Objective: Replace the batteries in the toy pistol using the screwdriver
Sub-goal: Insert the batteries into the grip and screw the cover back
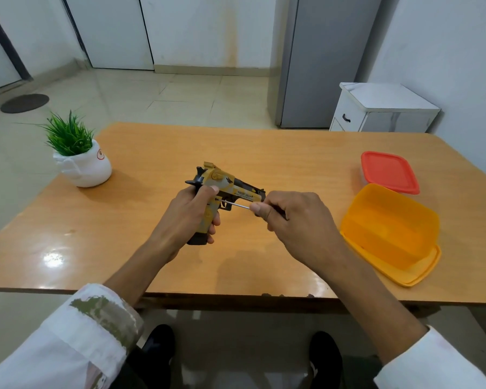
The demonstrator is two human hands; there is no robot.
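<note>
A yellow, grey and black toy pistol [227,186] is held above the middle of the wooden table [157,153], barrel pointing right. My left hand [192,213] grips its handle, thumb on the side of the frame. My right hand [288,217] pinches a screwdriver [235,204] by its handle, which the fingers hide. The thin metal shaft runs left, and its tip meets the pistol's side just above the grip, near my left thumb.
An orange plastic box [390,234] stands open at the right of the table, and a box with a red lid [389,171] sits behind it. A small potted plant [80,157] is at the back left. A white cabinet [382,108] stands beyond the table.
</note>
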